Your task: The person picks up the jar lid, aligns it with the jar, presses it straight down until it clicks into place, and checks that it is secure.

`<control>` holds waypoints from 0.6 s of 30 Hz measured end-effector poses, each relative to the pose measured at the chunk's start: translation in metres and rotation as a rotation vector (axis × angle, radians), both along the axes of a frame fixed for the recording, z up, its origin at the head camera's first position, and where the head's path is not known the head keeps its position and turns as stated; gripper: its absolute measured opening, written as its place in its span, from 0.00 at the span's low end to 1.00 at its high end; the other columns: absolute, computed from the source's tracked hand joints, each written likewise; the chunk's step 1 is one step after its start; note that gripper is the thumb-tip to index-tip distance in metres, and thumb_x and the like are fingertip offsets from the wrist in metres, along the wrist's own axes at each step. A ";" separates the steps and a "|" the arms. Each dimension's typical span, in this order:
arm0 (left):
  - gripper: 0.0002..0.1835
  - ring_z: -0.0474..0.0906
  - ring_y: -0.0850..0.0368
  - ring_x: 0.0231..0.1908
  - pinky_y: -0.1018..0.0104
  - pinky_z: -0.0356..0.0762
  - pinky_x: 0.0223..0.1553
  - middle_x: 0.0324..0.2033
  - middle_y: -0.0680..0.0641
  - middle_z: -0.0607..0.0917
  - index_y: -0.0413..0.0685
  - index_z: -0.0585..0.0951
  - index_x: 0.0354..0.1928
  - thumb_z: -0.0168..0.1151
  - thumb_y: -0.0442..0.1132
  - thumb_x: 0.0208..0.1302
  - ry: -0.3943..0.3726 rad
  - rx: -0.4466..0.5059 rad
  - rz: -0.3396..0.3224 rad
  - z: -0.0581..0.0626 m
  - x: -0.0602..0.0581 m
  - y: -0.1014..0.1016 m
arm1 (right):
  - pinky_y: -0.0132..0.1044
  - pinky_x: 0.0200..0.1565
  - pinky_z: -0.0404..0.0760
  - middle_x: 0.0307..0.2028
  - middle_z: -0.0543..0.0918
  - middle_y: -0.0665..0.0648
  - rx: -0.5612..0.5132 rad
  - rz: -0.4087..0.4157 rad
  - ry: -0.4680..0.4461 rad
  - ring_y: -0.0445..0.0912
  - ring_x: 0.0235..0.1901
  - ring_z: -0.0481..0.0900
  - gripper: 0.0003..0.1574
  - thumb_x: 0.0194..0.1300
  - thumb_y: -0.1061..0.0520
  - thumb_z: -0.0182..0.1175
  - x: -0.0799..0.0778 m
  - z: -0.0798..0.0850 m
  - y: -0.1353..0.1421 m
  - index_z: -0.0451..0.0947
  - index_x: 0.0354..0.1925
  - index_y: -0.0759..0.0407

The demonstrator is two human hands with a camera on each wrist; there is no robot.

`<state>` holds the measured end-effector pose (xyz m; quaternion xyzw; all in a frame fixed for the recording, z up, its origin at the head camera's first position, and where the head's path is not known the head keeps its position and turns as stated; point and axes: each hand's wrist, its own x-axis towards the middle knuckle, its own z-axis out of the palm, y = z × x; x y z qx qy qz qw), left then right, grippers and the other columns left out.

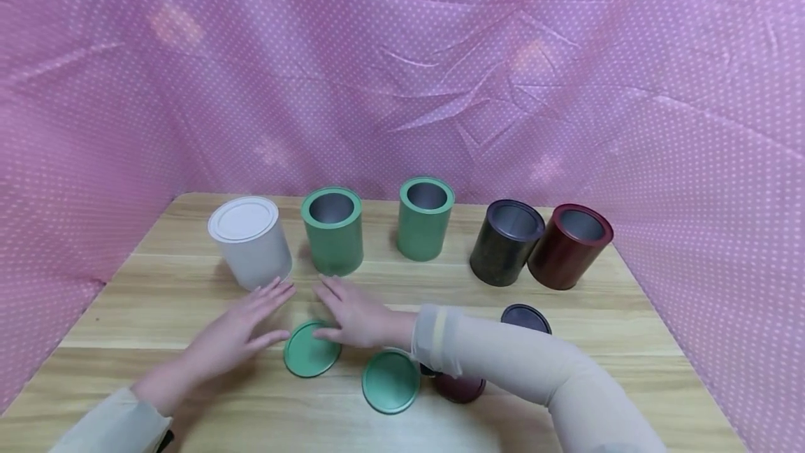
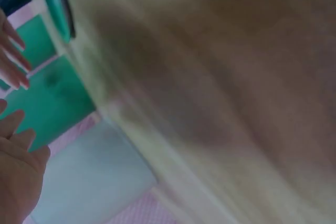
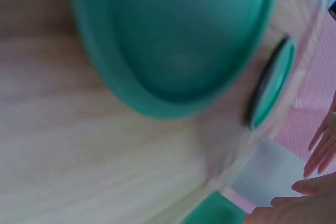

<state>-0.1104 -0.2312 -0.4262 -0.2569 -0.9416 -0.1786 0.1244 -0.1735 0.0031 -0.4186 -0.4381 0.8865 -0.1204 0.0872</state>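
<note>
My left hand [image 1: 242, 331], fingers extended, is in front of a white can [image 1: 254, 257] with its lid on. The fingertips overlap the can's lower edge in the head view; whether they touch it I cannot tell. My right hand [image 1: 357, 314] reaches in from the right, with its fingers spread and nothing held. It hovers by a green lid [image 1: 308, 355] and in front of an uncovered green can [image 1: 336, 247]. Another green lid [image 1: 390, 383] lies to the right, large in the right wrist view. A second green can [image 1: 423, 233] stands uncovered behind.
Uncovered black [image 1: 499, 254] and dark red [image 1: 562, 261] cans stand at the right. A dark red lid [image 1: 462, 390] and a black lid [image 1: 527, 316] are partly hidden by my right sleeve [image 1: 516, 355]. Pink dotted cloth [image 1: 402, 75] surrounds the wooden table [image 1: 100, 369].
</note>
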 end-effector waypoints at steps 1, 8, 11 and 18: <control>0.36 0.66 0.37 0.66 0.43 0.65 0.64 0.66 0.41 0.71 0.46 0.70 0.68 0.67 0.50 0.59 0.014 -0.010 -0.007 -0.002 0.000 -0.001 | 0.43 0.74 0.56 0.75 0.51 0.62 0.009 0.009 0.007 0.55 0.74 0.51 0.49 0.69 0.36 0.53 0.002 -0.001 0.000 0.50 0.75 0.58; 0.37 0.66 0.34 0.65 0.35 0.64 0.62 0.65 0.37 0.72 0.40 0.70 0.66 0.68 0.51 0.58 -0.036 -0.043 -0.036 -0.013 0.001 0.000 | 0.43 0.73 0.56 0.75 0.53 0.62 0.054 0.051 -0.011 0.55 0.74 0.51 0.50 0.68 0.34 0.54 0.012 -0.010 0.005 0.51 0.75 0.58; 0.38 0.62 0.34 0.67 0.35 0.60 0.64 0.67 0.37 0.69 0.40 0.68 0.68 0.65 0.53 0.60 -0.122 -0.035 -0.062 -0.017 0.000 0.000 | 0.43 0.74 0.56 0.75 0.52 0.60 0.073 0.050 -0.027 0.55 0.75 0.50 0.50 0.67 0.33 0.54 0.011 -0.014 0.007 0.50 0.75 0.56; 0.42 0.56 0.32 0.70 0.33 0.55 0.66 0.70 0.36 0.63 0.41 0.63 0.71 0.60 0.59 0.63 -0.268 -0.028 -0.083 -0.027 -0.001 -0.003 | 0.43 0.74 0.55 0.76 0.51 0.59 0.112 0.048 -0.057 0.54 0.75 0.50 0.52 0.66 0.31 0.53 0.006 -0.022 0.008 0.50 0.75 0.55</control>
